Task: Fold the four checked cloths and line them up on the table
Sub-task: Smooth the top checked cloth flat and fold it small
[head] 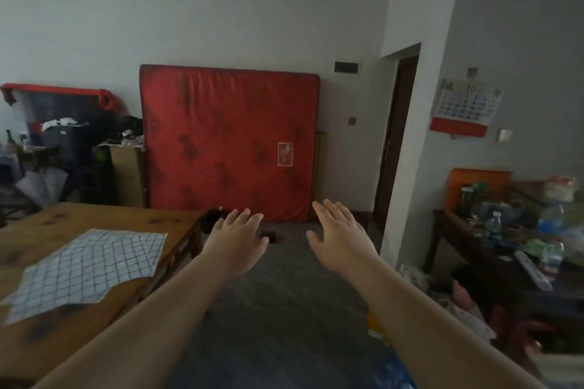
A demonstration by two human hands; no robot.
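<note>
We have both arms stretched out in front of us over the grey floor point(284, 309), the left hand point(238, 235) and the right hand point(339, 238) both spread flat, palms down, fingers apart, holding nothing. The checked cloths point(88, 265) lie to our left on the wooden counter point(104, 218), spread out loosely and overlapping near the counter's right edge; we can make out at least two layers, but how many sheets are in the pile we cannot tell from here. None looks folded, so we judge the task to be at its very start, and the step in hand is to turn toward the counter and take up the first cloth. To do it well, we should bring both hands across to the top sheet only, pinching it at two neighbouring corners so the one beneath is not dragged along. The fabric looks thin and limp, so it will likely sag and twist if lifted by one point; holding two corners level keeps the edge straight. We should then lay it flat on a bare stretch of the counter, use the printed lines as a guide to match edge to edge, and press each crease with a flat palm. Leaving room along the counter for a row of four would save shuffling later.
</note>
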